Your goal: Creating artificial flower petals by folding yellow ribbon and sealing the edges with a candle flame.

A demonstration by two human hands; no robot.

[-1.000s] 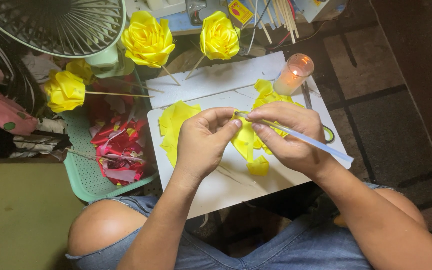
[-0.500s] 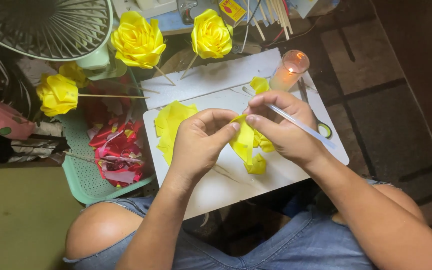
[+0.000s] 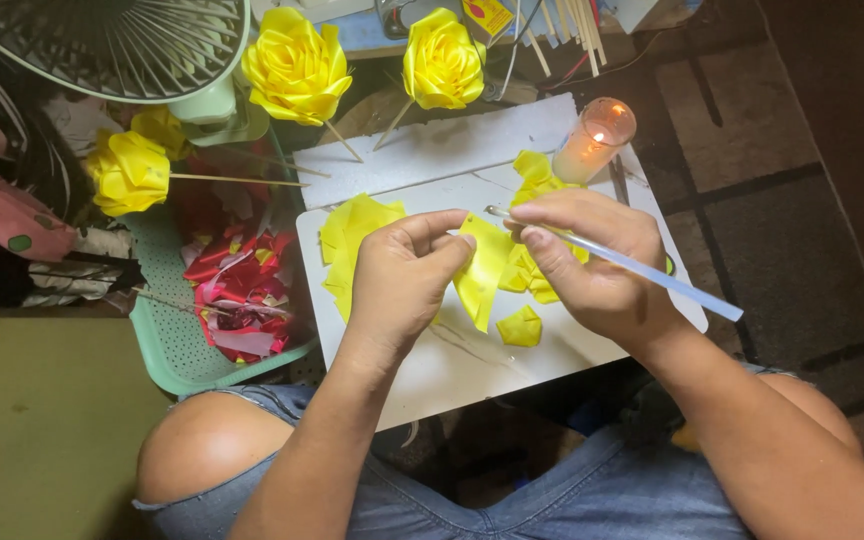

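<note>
My left hand (image 3: 400, 282) pinches a yellow ribbon piece (image 3: 480, 272) over a white board (image 3: 472, 370) on my lap. My right hand (image 3: 592, 262) grips a long translucent glue stick (image 3: 652, 275), its tip near the top edge of the ribbon piece. Loose yellow ribbon pieces (image 3: 352, 240) lie on the board to the left, and more yellow pieces (image 3: 522, 326) lie under and beside my right hand.
A lit candle in a glass (image 3: 594, 140) stands at the board's far right corner. Finished yellow ribbon roses on sticks (image 3: 297, 68) rest beyond the board. A green basket (image 3: 177, 345) with red scraps sits left. A fan (image 3: 102, 45) is at top left.
My hands have stayed together over the board. The yellow piece between my fingers now hangs flatter and more spread out, and the glue stick tip is closer to it.
</note>
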